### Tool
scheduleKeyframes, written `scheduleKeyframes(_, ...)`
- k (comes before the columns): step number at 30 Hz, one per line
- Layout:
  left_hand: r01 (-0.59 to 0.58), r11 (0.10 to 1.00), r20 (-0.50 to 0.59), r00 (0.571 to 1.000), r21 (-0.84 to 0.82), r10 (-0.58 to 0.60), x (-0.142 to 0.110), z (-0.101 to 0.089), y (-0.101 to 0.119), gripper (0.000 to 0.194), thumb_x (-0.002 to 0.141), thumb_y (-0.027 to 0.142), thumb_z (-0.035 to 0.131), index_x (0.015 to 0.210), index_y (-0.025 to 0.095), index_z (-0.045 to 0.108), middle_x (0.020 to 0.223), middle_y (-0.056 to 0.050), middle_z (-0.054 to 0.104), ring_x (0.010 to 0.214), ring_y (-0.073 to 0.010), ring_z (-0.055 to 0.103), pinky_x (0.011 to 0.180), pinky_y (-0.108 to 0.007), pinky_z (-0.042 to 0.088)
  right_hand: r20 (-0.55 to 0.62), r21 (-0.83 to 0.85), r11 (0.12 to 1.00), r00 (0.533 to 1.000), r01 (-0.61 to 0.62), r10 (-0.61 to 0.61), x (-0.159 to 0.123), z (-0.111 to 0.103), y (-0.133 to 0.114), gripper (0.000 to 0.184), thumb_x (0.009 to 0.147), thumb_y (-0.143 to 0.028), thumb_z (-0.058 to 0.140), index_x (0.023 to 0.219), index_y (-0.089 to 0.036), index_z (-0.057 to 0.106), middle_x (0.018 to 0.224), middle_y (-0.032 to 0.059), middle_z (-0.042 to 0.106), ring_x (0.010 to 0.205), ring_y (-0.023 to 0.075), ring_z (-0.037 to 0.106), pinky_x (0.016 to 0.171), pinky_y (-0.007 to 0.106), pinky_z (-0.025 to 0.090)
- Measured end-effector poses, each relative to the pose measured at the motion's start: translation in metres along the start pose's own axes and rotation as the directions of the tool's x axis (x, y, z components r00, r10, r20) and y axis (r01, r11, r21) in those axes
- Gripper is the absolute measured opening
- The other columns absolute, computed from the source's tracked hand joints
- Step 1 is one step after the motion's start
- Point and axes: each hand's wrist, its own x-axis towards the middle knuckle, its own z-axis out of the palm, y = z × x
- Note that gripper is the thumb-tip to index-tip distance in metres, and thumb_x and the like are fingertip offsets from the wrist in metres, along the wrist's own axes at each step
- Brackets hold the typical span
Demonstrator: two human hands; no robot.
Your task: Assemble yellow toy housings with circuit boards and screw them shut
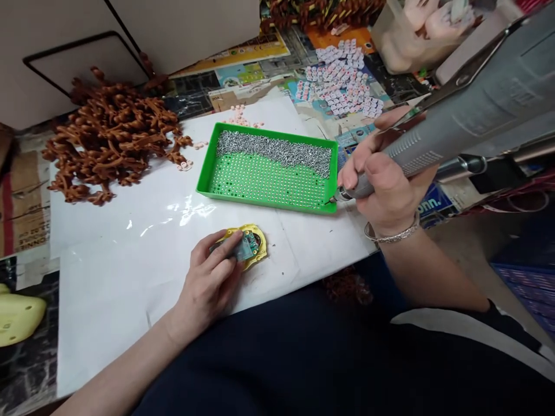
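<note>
My left hand [217, 267] presses its fingers onto a small green circuit board [250, 245] seated in a yellow plastic shell [262, 254], which lies on the white sheet. Wrapped in my right hand [385, 182] is a grey electric screwdriver [459, 118], angled down to the left. Its bit tip is over the near right corner of a green tray [269, 203]; whether it touches a screw I cannot tell. Loose silver screws [277, 151] heap along the tray's far side, and others stand in rows of holes in its floor.
A pile of brown plastic parts [117, 138] lies at the left, near small pink pieces [238, 115]. White-and-pink parts [342, 81] spread at the back right, beside a clear tub [399, 40]. A yellow shell [19, 318] sits at the left edge.
</note>
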Motion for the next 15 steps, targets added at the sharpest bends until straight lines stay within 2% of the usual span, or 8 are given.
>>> scheduleKeyframes(8, 0.014, 1.0, -0.007, 1.0, 0.002, -0.014, -0.001, 0.001, 0.0, 0.024, 0.087, 0.0, 0.062, 0.081, 0.018, 0.048, 0.125, -0.016, 0.07, 0.121, -0.0293, 0.058, 0.092, -0.045, 0.055, 0.007, 0.004, 1.0, 1.0, 0.002, -0.002, -0.007, -0.004, 0.01, 0.028, 0.081, -0.046, 0.074, 0.103, -0.038, 0.058, 0.059, -0.0088, 0.052, 0.039, 0.0122, 0.046, 0.04, 0.028, 0.039)
scheduleKeyframes(13, 0.014, 1.0, -0.01, 1.0, 0.004, -0.014, -0.003, 0.002, -0.001, 0.024, 0.088, 0.0, 0.061, 0.081, 0.019, 0.048, 0.126, -0.016, 0.069, 0.122, -0.0291, 0.056, 0.093, -0.046, 0.054, 0.0, -0.118, 0.992, 1.0, -0.031, 0.031, -0.012, -0.004, 0.012, 0.034, 0.082, -0.057, 0.069, 0.104, -0.037, 0.053, 0.059, -0.0079, 0.052, 0.043, 0.0146, 0.049, 0.05, 0.033, 0.047)
scheduleKeyframes(15, 0.019, 1.0, -0.019, 1.0, 0.01, -0.019, -0.003, 0.003, -0.001, 0.022, 0.088, 0.001, 0.06, 0.081, 0.019, 0.049, 0.127, -0.015, 0.069, 0.122, -0.0287, 0.056, 0.094, -0.046, 0.054, -0.025, -0.105, 0.994, 0.999, -0.023, 0.02, -0.012, -0.001, 0.011, 0.036, 0.078, -0.056, 0.073, 0.103, -0.036, 0.055, 0.058, -0.0085, 0.053, 0.04, 0.0128, 0.046, 0.045, 0.03, 0.045)
